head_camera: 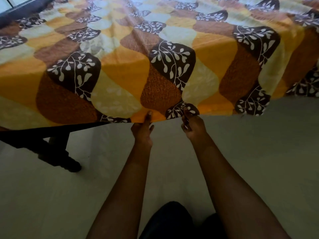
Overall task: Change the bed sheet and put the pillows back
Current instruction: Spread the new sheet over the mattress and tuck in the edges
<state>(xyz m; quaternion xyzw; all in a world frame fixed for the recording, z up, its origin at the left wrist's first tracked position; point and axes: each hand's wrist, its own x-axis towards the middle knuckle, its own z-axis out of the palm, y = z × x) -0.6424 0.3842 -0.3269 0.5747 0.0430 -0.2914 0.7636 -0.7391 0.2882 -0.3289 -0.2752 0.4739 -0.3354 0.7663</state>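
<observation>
Pinching grips clamp the near hem of the bed sheet (120, 66): the left hand (142, 132) on an orange patch, the right hand (193, 126) just beside it on a brown leaf patch. The sheet lies spread across the bed. Below its hem are the pale floor (259, 152) and a dark bed leg (57, 152).

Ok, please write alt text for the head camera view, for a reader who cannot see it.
The left hand and right hand pinch the near edge of a bed sheet with an orange, brown and cream leaf pattern, which lies spread out. A dark bed leg stands on the pale floor.
</observation>
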